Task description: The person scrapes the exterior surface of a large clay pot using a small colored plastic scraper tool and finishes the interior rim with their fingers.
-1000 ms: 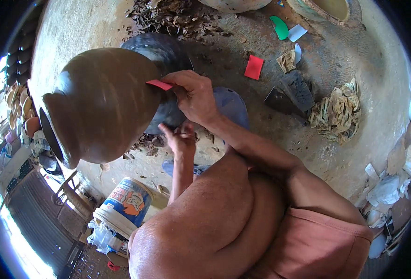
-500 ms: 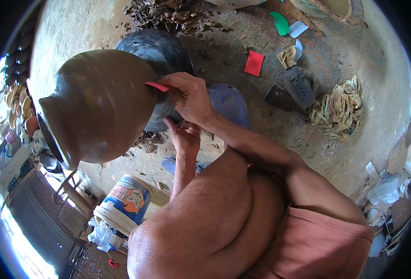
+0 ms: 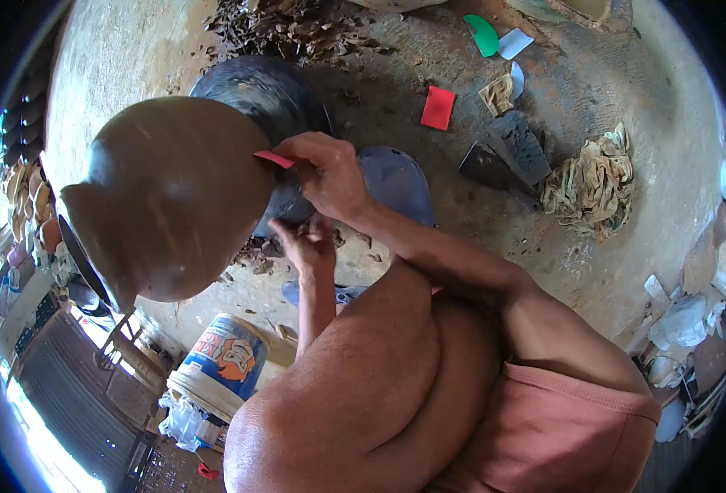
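A large brown clay pot point(image 3: 174, 197) with a flared rim stands beside the dark round wheel point(image 3: 276, 103), its mouth toward the left of the view. My right hand point(image 3: 330, 174) pinches a small red scraper point(image 3: 274, 159), whose edge meets the pot's side near its lower end. Below it, my left hand point(image 3: 307, 246) is held near the wheel's edge, thumb and fingers apart and nothing visible in them. Part of the wheel is hidden behind the pot and my right hand.
Dark clay scraps point(image 3: 285, 33) lie at the far side. On the floor are a red card point(image 3: 437, 108), a green curved piece point(image 3: 482, 35), a dark block point(image 3: 520, 146) and a crumpled cloth point(image 3: 593, 185). A bucket point(image 3: 227, 353) stands left of my leg.
The view has shifted slightly, and the pot looks turned a little, its rim lower. My left hand has drawn slightly left with the thumb lifted out. The red scraper stays against the pot.
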`<state>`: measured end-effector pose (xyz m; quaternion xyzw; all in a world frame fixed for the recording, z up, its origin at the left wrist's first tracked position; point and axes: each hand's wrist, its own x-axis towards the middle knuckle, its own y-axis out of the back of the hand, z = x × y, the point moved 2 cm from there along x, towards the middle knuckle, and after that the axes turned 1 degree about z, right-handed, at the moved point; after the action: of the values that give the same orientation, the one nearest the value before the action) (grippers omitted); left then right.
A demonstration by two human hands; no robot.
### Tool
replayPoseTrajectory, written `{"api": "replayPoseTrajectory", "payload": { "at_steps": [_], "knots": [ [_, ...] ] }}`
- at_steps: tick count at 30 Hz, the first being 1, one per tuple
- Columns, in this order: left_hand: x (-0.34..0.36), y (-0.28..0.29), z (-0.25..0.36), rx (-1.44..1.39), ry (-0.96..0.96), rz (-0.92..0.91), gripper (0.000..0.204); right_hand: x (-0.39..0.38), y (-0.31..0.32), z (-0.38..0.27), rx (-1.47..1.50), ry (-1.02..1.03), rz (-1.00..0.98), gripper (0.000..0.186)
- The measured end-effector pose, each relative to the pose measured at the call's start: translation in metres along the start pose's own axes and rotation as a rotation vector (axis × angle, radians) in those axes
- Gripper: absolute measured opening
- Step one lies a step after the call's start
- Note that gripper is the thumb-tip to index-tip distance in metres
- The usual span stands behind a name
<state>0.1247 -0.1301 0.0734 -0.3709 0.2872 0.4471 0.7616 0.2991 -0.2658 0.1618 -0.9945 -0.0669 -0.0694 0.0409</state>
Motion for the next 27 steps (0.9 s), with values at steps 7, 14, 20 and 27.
{"api": "replayPoseTrajectory", "payload": {
  "at_steps": [7, 14, 20, 27],
  "knots": [
    [0.009, -0.026, 0.072, 0.310, -0.102, 0.044, 0.068, 0.008, 0.007, 0.010, 0.000, 0.003, 0.083, 0.040],
    [-0.007, -0.026, 0.010, 0.157, -0.186, 0.272, 0.077, 0.010, 0.001, 0.019, -0.046, -0.028, 0.059, 0.040],
    [-0.044, -0.049, 0.008, 0.146, 0.127, 0.245, 0.086, 0.012, -0.001, 0.027, -0.037, -0.048, 0.040, 0.038],
    [0.008, -0.026, 0.038, 0.228, -0.217, 0.423, 0.078, 0.017, -0.014, 0.021, -0.059, -0.080, -0.001, 0.037]
  ]
}}
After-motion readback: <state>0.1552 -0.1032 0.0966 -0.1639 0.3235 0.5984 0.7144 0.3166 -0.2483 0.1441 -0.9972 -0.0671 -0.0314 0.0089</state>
